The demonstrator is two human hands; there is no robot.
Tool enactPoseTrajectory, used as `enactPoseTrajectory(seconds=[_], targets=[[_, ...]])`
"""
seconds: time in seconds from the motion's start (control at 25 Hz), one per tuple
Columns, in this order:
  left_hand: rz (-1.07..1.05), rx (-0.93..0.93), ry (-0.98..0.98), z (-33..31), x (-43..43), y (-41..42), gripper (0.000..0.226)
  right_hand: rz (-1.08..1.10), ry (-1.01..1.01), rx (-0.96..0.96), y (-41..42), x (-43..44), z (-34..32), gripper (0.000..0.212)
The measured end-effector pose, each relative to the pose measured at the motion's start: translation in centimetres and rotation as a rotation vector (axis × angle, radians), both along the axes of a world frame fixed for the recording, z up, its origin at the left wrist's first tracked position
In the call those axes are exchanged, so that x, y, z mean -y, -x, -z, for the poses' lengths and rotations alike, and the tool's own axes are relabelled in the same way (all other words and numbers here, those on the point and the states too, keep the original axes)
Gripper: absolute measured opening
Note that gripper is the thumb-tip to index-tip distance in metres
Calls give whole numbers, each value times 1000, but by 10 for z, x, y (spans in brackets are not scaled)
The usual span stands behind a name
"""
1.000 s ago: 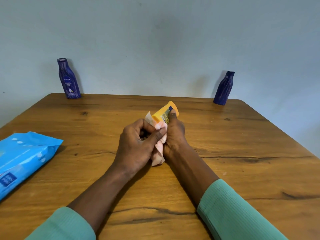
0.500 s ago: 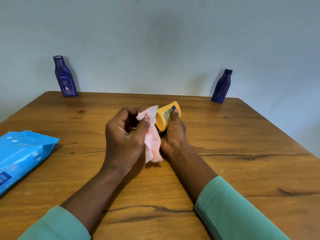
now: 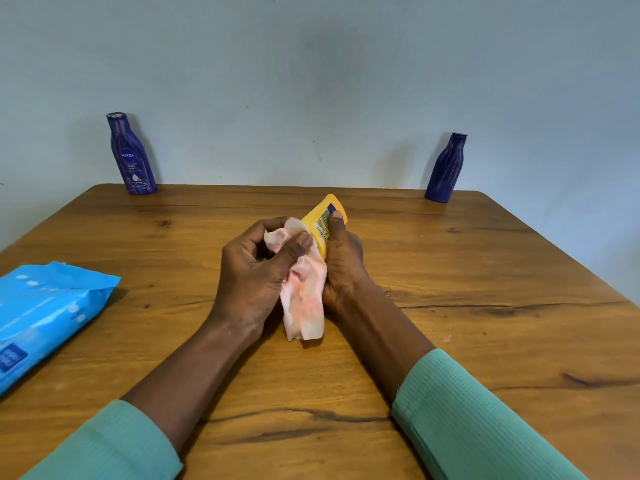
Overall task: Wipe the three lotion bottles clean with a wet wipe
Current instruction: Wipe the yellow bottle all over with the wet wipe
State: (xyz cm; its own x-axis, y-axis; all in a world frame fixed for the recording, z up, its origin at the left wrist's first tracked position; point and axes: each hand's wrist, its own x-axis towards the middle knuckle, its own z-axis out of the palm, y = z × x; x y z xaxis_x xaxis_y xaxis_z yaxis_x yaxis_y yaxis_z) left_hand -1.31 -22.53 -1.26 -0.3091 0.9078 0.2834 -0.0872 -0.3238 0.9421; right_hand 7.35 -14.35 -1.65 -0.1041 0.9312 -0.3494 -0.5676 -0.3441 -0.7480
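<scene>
Centrally above wooden table (image 3: 485, 271), left hand (image 3: 252, 282) pinches wipe (image 3: 304, 299), right hand (image 3: 346, 265) grips yellow bottle (image 3: 320, 220).

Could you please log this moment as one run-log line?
step: wiping yellow lotion bottle; left hand: holds wet wipe; right hand: grips bottle; Nivea bottle, other blue bottle: upright at back

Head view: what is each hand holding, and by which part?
Right hand grips the yellow bottle around its nearer body; left hand pinches the wet wipe near its top, the rest hanging loose.
</scene>
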Motion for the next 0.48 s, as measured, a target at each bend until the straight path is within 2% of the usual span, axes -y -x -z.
enactPoseTrajectory(seconds=[0.12,0.2,0.28,0.36,0.48], targets=[[80,-156,-16,0,3,-3,42,-14,9,49,-8,3,-4,47],[13,-173,-27,1,1,-3,34,6,4,91,-4,2,-1,47],[-57,-133,-26,4,-2,-4,17,26,-1,171,4,1,3,52],[-105,-38,-8,5,-2,-8,18,27,-4,270,9,0,7,56],[-74,5,5,2,-1,-11,17,52,10,264,9,-1,7,54]])
